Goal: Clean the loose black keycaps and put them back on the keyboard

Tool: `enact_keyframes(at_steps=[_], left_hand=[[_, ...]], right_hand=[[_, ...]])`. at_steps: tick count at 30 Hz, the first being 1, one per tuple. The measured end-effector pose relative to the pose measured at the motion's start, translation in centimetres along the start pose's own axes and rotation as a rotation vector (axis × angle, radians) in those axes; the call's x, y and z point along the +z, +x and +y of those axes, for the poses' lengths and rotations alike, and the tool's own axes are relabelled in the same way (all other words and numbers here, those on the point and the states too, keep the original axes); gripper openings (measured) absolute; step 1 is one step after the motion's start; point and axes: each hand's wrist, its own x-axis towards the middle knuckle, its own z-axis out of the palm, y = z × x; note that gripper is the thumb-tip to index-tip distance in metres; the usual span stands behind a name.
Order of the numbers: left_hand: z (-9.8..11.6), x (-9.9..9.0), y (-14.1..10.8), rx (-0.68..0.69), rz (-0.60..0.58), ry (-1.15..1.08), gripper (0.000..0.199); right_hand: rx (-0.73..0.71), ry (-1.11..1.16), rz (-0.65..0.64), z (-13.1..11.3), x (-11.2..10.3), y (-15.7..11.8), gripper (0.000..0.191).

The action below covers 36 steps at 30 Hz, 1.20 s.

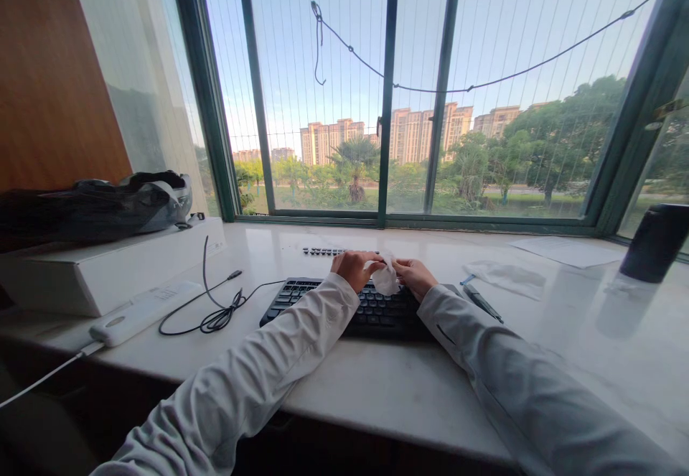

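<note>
A crumpled white tissue (386, 280) hangs between my two hands, above a black keyboard (382, 312). My left hand (355, 269) is closed, its fingers pinching the tissue's left side. From the right, my right hand (414, 277) grips the tissue's other edge with closed fingers. Both forearms, in pale grey sleeves, partly cover the keyboard. Behind my left hand, a row of small black keycaps (321, 251) lies on the white countertop (258, 246). Any small thing inside the tissue is hidden.
Left of the keyboard lie its coiled black cable (218, 318) and a white power strip (145, 311). A white box (108, 275) carries a dark bag (97, 210). To the right are a pen-like tool (483, 302), a clear plastic bag (506, 278), paper (565, 251) and a black cylinder (654, 243).
</note>
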Motion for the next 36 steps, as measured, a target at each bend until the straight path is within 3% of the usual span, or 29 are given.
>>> enact_keyframes(at_steps=[8, 17, 25, 33, 36], left_hand=[[0.4, 0.0, -0.1, -0.079, 0.013, 0.089, 0.032], [0.5, -0.1, -0.3, -0.095, 0.013, 0.063, 0.029], [0.7, -0.4, 0.0, -0.177, 0.045, 0.099, 0.024], [0.5, -0.8, -0.1, -0.144, 0.02, 0.138, 0.023], [0.4, -0.6, 0.0, -0.11, 0.001, 0.117, 0.023]], right_hand=[[-0.169, -0.176, -0.002, -0.5, -0.4, -0.2, 0.049], [-0.286, -0.43, 0.157, -1.5, -0.2, -1.3, 0.051], [-0.315, -0.44, 0.283, -1.7, -0.2, -1.5, 0.05], [-0.32, -0.361, 0.03, -1.7, 0.2, -1.7, 0.046], [-0.316, -0.362, 0.005, -1.5, 0.2, -1.5, 0.047]])
